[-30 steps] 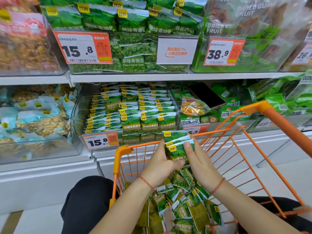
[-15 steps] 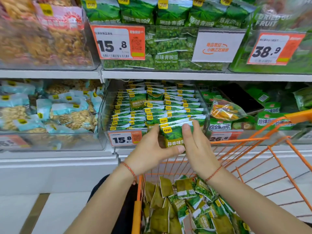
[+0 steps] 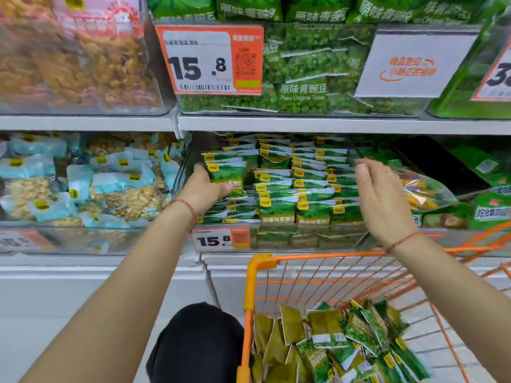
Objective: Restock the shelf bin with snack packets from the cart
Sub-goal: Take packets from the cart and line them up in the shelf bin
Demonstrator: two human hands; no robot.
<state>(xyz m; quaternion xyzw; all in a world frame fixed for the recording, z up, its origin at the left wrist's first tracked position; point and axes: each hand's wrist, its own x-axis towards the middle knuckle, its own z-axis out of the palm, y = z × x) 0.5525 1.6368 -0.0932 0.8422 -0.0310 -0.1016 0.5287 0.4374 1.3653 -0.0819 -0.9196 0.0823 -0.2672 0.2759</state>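
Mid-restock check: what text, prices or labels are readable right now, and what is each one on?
"15.8": orange price tag on the upper bin.
"15.8": lower price tag on the shelf bin being restocked.
"原味青豌豆 Peas Original Taste": upper green packet.
White sign, orange script: blurred.
Right-edge price tag: cut off, begins "3".
Packet text in the cart: too small.

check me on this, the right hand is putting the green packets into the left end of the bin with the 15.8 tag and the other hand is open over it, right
Not quite: the hands are swapped. In the head view the left hand grips the green packets at the left end of the bin with the 15.8 tag, while the right hand is open over it, holding nothing.
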